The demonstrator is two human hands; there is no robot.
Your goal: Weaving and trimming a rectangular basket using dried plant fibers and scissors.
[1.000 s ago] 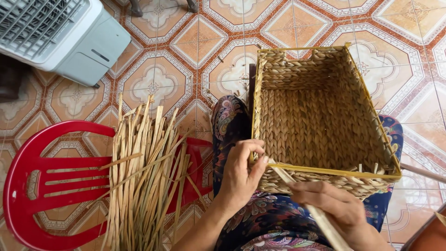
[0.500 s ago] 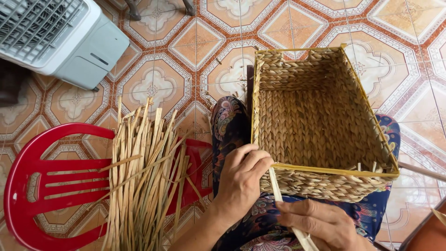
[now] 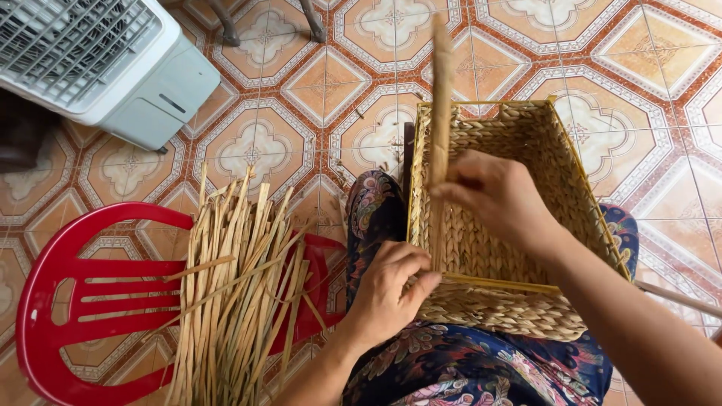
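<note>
Hidden and cropped parts. The right hand [image 3: 500,199] covers part of the woven basket [image 3: 519,248] interior; its forearm leaves by the lower right edge. The raised fibre strand [image 3: 441,83] is blurred at its top. The left hand [image 3: 387,293] hides the near basket corner. The red chair [image 3: 83,301] and white appliance [image 3: 98,60] are cut off by the left edge.

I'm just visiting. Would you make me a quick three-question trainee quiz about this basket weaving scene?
1. True or false: the right hand lifts a long strip above the woven basket.
2. The left hand rests at the basket's: A far rim, B near rim, C outside bottom?
3. What do the loose reed strips lie on?

Key: 1 true. 2 B. 3 A red plastic chair.
</note>
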